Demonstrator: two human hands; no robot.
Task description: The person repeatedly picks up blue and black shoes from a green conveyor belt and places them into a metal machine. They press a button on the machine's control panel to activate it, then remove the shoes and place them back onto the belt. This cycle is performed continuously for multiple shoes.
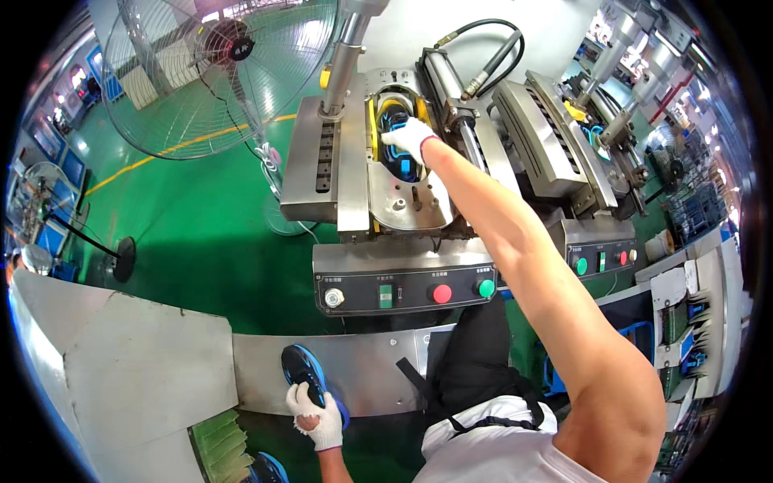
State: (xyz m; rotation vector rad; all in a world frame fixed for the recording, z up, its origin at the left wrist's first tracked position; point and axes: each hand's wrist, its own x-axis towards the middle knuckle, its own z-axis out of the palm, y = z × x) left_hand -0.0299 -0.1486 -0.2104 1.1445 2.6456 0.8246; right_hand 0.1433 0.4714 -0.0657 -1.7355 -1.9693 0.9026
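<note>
My left hand, in a white knit glove, grips the end nearer me of a black and blue sneaker over a metal ledge. Bare skin shows through a gap in that glove. My right arm stretches forward to a pressing machine. There my gloved right hand is closed on a second black and blue sneaker, which sits in the machine's cradle between yellow pads. The glove covers part of this shoe, and its fingertips are partly hidden.
A control panel with red and green buttons fronts the machine. A similar machine stands to the right. A large caged fan is at the far left. Below the ledge, another blue-edged shoe lies beside a green ridged strip.
</note>
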